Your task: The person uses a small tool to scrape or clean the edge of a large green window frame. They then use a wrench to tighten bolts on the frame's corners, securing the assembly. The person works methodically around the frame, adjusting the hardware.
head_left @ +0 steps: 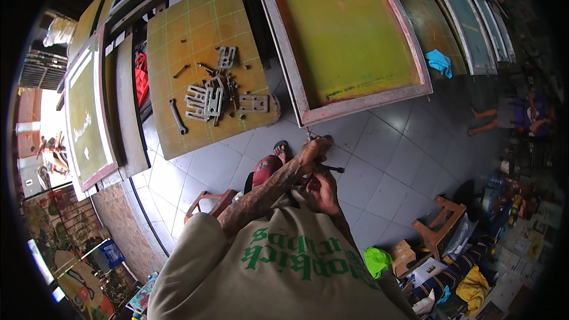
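Observation:
My left hand point(312, 150) reaches forward on a tattooed forearm to the lower corner of a large screen-printing frame point(361, 99) with yellow-green mesh. Its fingers are curled close to that corner, and what they grip is hidden. My right hand point(323, 191) is just below it, closed on a thin dark tool point(333, 169) that points right. Below the hands are my red-clad knee point(266, 169) and my sandalled foot point(281, 149) on the grey tiled floor.
A green gridded board point(178, 41) to the left carries several metal clamps point(204, 101), a wrench point(177, 117) and loose bolts. More screens line the left and right. Wooden stools point(440, 225), boxes and clutter sit lower right. Another person point(504, 115) sits on the floor.

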Available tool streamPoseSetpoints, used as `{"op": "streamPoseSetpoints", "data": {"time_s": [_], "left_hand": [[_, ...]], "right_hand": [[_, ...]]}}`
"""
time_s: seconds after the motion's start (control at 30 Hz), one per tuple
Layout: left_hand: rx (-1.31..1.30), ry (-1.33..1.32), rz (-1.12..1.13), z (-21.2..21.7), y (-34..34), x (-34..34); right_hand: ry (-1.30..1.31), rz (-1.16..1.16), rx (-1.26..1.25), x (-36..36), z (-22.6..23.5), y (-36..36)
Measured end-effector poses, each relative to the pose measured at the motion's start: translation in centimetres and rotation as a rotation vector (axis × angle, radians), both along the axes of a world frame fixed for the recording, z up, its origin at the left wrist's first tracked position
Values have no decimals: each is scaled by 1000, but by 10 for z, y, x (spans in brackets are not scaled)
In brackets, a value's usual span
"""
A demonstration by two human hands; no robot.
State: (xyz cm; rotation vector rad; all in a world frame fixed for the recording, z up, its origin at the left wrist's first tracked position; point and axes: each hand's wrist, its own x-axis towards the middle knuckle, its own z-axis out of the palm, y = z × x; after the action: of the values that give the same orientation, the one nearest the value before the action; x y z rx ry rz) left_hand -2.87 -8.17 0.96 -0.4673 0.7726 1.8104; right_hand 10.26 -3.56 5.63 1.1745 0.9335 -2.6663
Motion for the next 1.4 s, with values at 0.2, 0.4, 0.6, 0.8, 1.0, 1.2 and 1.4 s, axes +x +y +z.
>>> {"op": "streamPoseSetpoints", "data": {"time_s": [0.2,0.4,0.6,0.8,1.0,1.2,1.4], "left_hand": [[-285,382,43,22,0,8],[-130,-6,82,-19,16,5],[-1,-48,33,-1,7,-1],[96,-119,32,-27,11,2],[91,-150,47,-36,8,-4],[75,-136,68,-22,15,0],[82,-164,8,-18,12,-5]], "right_hand": [[194,159,1517,-16,53,-3],[69,-152,293,21,-8,11],[58,60,-240,2,7,18],[27,103,1017,10,-17,-5],[212,142,1644,-12,32,4],[30,7,-267,10,4,21],[12,153,3,0,1,7]]}}
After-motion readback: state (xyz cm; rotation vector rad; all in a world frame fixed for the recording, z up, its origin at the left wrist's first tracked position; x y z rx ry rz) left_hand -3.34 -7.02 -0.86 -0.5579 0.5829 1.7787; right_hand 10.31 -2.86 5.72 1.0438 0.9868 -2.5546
